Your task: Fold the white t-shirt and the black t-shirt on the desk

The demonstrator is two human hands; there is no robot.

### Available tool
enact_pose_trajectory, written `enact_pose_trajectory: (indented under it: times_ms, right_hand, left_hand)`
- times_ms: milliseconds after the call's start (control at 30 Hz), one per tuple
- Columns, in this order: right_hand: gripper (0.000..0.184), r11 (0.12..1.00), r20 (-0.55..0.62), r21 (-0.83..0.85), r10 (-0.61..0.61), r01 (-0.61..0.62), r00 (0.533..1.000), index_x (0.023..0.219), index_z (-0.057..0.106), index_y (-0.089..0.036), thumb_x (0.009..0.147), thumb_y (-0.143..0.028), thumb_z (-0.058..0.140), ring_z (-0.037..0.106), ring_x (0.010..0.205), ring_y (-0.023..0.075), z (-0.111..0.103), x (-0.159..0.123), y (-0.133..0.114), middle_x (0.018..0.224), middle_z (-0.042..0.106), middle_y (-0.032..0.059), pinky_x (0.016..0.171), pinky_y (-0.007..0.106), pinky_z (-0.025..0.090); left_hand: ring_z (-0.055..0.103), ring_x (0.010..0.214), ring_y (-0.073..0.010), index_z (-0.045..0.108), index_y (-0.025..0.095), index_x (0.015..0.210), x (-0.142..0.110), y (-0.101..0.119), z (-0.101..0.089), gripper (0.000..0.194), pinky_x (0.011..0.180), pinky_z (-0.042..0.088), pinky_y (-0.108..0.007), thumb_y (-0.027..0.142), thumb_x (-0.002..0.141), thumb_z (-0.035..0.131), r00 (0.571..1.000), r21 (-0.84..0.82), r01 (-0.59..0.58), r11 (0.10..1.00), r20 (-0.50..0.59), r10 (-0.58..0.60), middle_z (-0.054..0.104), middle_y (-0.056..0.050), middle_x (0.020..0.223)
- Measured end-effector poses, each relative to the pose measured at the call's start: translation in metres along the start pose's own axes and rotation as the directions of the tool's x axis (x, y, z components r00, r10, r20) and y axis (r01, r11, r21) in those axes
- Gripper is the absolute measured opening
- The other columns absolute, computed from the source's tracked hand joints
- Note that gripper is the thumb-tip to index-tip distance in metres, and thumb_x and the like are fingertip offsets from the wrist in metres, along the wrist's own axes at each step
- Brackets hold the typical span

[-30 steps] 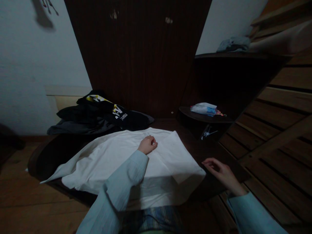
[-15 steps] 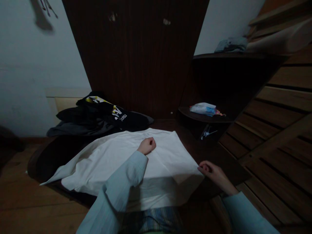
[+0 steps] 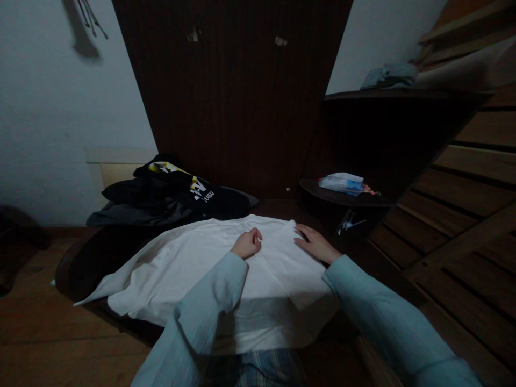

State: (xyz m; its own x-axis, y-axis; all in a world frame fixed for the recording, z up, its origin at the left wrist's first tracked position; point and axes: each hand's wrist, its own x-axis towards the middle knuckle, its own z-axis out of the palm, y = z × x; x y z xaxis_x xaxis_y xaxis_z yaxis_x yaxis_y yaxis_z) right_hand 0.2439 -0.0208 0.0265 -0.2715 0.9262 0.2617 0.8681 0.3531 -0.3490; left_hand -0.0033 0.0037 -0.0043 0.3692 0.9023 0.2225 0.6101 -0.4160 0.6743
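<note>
Garment (image 3: 193, 263): plain white. Sleeves (image 3: 374, 306): pale blue-green. Clothing pile (image 3: 161, 193), left of centre: black and grey, yellow-and-white print. Lap fabric (image 3: 268, 365): blue plaid.

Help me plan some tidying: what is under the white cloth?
The white cloth lies over a dark surface, which shows past its edges. Anything else beneath its middle is covered and cannot be seen.

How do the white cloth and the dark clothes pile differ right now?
The white cloth lies mostly spread out, with creases; the dark clothes pile is bunched in a heap. The white cloth looks plain, while the dark clothes pile shows white lettering and yellow patches. The left hand is on the white cloth; neither hand is at the dark clothes pile. Both are fabric.
</note>
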Motion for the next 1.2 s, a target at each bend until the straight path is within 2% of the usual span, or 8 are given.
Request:
enact_pose_trajectory:
  times_ms: [100, 200, 400, 633, 967, 1200]
  right_hand:
    - [0.051, 0.995, -0.001, -0.095, 0.042, -0.042, 0.999, 0.122, 0.043, -0.009, 0.082, -0.039, 0.034, 0.034, 0.122, 0.0213, 0.02, 0.017, 0.0, 0.131, 0.04, 0.0137, 0.102, 0.035, 0.026]
    - [0.061, 0.98, 0.064, -0.17, 0.115, -0.103, 0.991, 0.13, 0.032, -0.009, 0.084, -0.047, 0.028, 0.021, 0.128, 0.0227, 0.035, 0.023, 0.002, 0.139, 0.027, 0.0133, 0.103, 0.039, 0.022]
    - [0.065, 0.96, 0.187, -0.234, 0.201, -0.155, 0.962, 0.135, 0.022, -0.013, 0.084, -0.054, 0.019, 0.008, 0.132, 0.0199, 0.044, 0.021, 0.002, 0.144, 0.014, 0.009, 0.104, 0.04, 0.015]
    - [0.065, 0.95, 0.221, -0.259, 0.232, -0.173, 0.947, 0.136, 0.019, -0.012, 0.085, -0.053, 0.018, 0.005, 0.132, 0.0189, 0.039, 0.022, -0.004, 0.144, 0.012, 0.0087, 0.105, 0.04, 0.012]
    - [0.065, 0.95, 0.215, -0.269, 0.219, -0.158, 0.952, 0.135, 0.019, -0.012, 0.085, -0.053, 0.016, 0.006, 0.132, 0.0198, 0.044, 0.024, 0.001, 0.144, 0.013, 0.0094, 0.104, 0.042, 0.012]
    - [0.067, 0.946, 0.231, -0.287, 0.224, -0.153, 0.947, 0.136, 0.019, -0.009, 0.085, -0.053, 0.016, 0.006, 0.132, 0.0186, 0.042, 0.023, -0.004, 0.144, 0.011, 0.0087, 0.105, 0.041, 0.012]
  left_hand:
    - [0.044, 0.05, -0.01, 0.055, 0.018, 0.077, -0.001, 0.0, -0.001, 0.022, 0.052, 0.033, -0.021, 0.011, 0.061, 0.043, 1.0, 0.007, -0.001, 1.0, 0.019, 0.001, 0.049, 0.006, 0.052]
    - [0.044, 0.05, -0.0102, 0.057, 0.018, 0.073, 0.0, 0.0, -0.001, 0.021, 0.052, 0.033, -0.021, 0.012, 0.06, 0.042, 1.0, 0.022, 0.005, 1.0, 0.023, -0.005, 0.049, 0.005, 0.052]
    - [0.043, 0.049, -0.0103, 0.06, 0.018, 0.07, 0.0, 0.001, -0.001, 0.022, 0.052, 0.033, -0.021, 0.013, 0.06, 0.041, 0.999, 0.025, -0.002, 1.0, 0.045, 0.001, 0.049, 0.004, 0.051]
    - [0.044, 0.05, -0.0105, 0.063, 0.016, 0.072, 0.0, 0.0, -0.001, 0.024, 0.052, 0.033, -0.021, 0.013, 0.06, 0.043, 0.999, 0.012, -0.005, 1.0, 0.047, 0.004, 0.05, 0.004, 0.05]
    - [0.044, 0.049, -0.0098, 0.066, 0.016, 0.074, 0.0, 0.002, -0.002, 0.027, 0.052, 0.035, -0.02, 0.013, 0.061, 0.043, 0.999, 0.008, 0.028, 1.0, 0.041, -0.029, 0.051, 0.004, 0.049]
    - [0.047, 0.051, -0.0107, 0.066, 0.018, 0.077, 0.001, 0.006, 0.0, 0.025, 0.054, 0.036, -0.021, 0.016, 0.064, 0.044, 0.998, 0.106, 0.037, 0.994, 0.039, -0.041, 0.055, 0.003, 0.053]
